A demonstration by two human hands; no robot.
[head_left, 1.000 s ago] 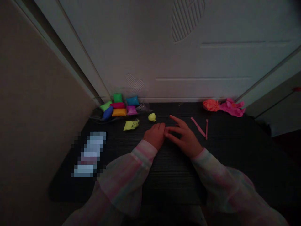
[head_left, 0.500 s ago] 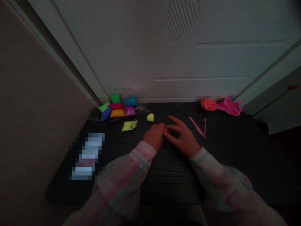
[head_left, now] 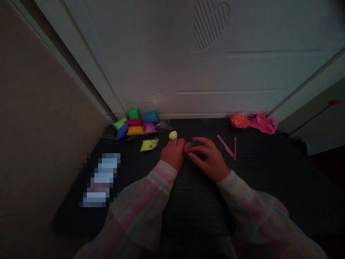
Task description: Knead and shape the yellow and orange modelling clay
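Right of the yellow packet [head_left: 148, 145], the yellow lump [head_left: 173, 135] looks light and soft, best pinched gently round its sides; also right of the packet, left hand [head_left: 171, 154] curled, contents hidden, right hand [head_left: 212, 160] parted

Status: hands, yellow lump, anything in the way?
Left hand curled, hold unclear; right hand open, spread. Yellow lump just beyond left hand. Two pink tools right of right hand, seemingly out of the way.

The dark table [head_left: 199, 196] bears packets [head_left: 148, 145] and pink sticks [head_left: 235, 149].
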